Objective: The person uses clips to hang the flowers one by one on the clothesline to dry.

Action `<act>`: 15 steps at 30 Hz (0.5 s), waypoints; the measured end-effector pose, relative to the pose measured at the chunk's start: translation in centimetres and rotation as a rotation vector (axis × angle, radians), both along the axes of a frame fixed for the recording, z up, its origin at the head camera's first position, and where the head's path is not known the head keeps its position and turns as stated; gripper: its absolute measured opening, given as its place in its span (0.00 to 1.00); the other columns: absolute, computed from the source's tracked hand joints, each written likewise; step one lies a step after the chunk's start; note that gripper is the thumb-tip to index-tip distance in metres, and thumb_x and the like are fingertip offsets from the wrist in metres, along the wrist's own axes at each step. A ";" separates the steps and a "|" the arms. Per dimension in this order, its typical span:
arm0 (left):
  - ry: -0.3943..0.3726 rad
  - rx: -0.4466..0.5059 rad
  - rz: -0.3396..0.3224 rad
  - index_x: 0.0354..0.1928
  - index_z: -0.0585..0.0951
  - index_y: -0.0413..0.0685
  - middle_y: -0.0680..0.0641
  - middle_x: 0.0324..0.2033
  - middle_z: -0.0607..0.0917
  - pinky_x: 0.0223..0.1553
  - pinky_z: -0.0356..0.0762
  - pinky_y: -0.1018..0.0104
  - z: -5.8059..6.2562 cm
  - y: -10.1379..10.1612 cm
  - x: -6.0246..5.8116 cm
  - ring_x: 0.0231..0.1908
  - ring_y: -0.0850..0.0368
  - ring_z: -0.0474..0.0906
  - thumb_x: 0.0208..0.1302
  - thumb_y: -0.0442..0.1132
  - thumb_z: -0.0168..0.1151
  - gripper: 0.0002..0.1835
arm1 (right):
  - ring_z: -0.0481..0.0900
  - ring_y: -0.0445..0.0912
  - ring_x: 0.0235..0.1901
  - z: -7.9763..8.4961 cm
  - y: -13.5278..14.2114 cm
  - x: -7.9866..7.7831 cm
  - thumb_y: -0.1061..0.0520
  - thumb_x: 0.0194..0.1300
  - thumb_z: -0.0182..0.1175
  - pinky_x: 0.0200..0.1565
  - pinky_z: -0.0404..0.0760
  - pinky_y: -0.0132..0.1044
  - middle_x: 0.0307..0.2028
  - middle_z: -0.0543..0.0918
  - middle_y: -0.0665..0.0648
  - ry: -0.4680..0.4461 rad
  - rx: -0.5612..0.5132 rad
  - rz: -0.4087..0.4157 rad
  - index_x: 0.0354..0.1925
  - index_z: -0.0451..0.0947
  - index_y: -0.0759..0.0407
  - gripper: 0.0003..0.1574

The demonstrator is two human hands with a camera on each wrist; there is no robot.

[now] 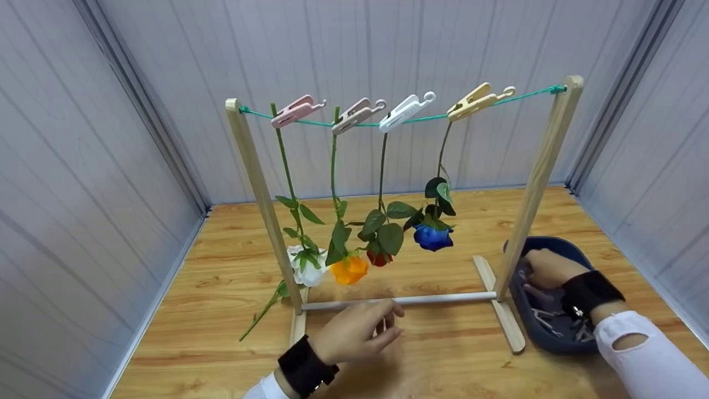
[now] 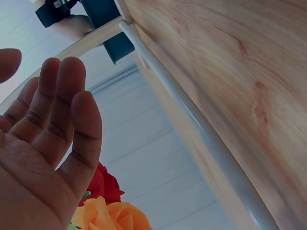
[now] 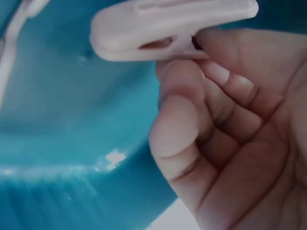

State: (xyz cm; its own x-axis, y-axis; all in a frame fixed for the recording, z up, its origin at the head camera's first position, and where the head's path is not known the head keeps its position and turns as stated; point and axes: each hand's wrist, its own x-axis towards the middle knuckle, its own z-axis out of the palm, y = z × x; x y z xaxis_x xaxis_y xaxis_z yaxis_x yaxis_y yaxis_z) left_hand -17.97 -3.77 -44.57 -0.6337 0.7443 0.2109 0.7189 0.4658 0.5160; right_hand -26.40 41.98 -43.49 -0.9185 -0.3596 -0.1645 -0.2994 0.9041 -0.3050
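My right hand [image 1: 548,267] reaches into the dark blue basin [image 1: 559,349] at the right. In the right wrist view its thumb and curled fingers pinch a pale pink clothespin [image 3: 144,33]. Near the rack's white crossbar [image 1: 443,299], my left hand [image 1: 357,331] is held palm down with loosely bent fingers and nothing in them. Four clothespins on the green string hold flowers head down: a white rose [image 1: 308,269], an orange rose [image 1: 350,270], a red rose [image 1: 379,257] and a blue rose [image 1: 433,237].
Several loose clothespins [image 1: 545,321] lie in the basin. Another green stem [image 1: 260,318] lies on the wooden tabletop [image 1: 221,288] by the left post [image 1: 257,188]. The right post [image 1: 537,194] stands beside the basin. Ribbed panels enclose the back and sides.
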 end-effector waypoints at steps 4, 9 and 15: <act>-0.012 0.000 0.003 0.57 0.81 0.52 0.55 0.37 0.88 0.34 0.75 0.79 0.0 0.0 0.0 0.29 0.69 0.76 0.80 0.42 0.64 0.10 | 0.72 0.41 0.21 1.8 0.8 0.7 0.67 0.69 0.62 0.27 0.70 0.35 0.20 0.76 0.48 0.068 -0.076 -0.021 0.26 0.79 0.59 0.13; -0.018 0.025 0.011 0.57 0.81 0.52 0.54 0.39 0.88 0.34 0.76 0.79 0.1 0.1 0.0 0.30 0.72 0.74 0.81 0.42 0.63 0.09 | 0.74 0.37 0.22 4.4 1.5 2.7 0.64 0.76 0.63 0.27 0.74 0.33 0.23 0.83 0.49 0.186 -0.187 -0.067 0.30 0.81 0.62 0.13; -0.019 0.070 0.027 0.55 0.81 0.53 0.55 0.37 0.87 0.35 0.76 0.78 0.4 0.1 -0.1 0.31 0.71 0.75 0.82 0.42 0.62 0.07 | 0.74 0.32 0.22 6.3 0.9 5.5 0.68 0.76 0.64 0.25 0.73 0.30 0.25 0.84 0.48 0.399 -0.390 -0.080 0.36 0.83 0.64 0.08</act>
State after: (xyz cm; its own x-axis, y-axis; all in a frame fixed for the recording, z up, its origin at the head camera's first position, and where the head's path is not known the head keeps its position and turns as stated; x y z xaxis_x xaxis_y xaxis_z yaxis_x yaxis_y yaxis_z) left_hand -18.12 -3.71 -44.19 -0.6575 0.7108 0.2500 0.6966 0.4469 0.5613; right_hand -20.89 42.89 -37.22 -0.9091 -0.2508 0.3325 -0.3951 0.7716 -0.4985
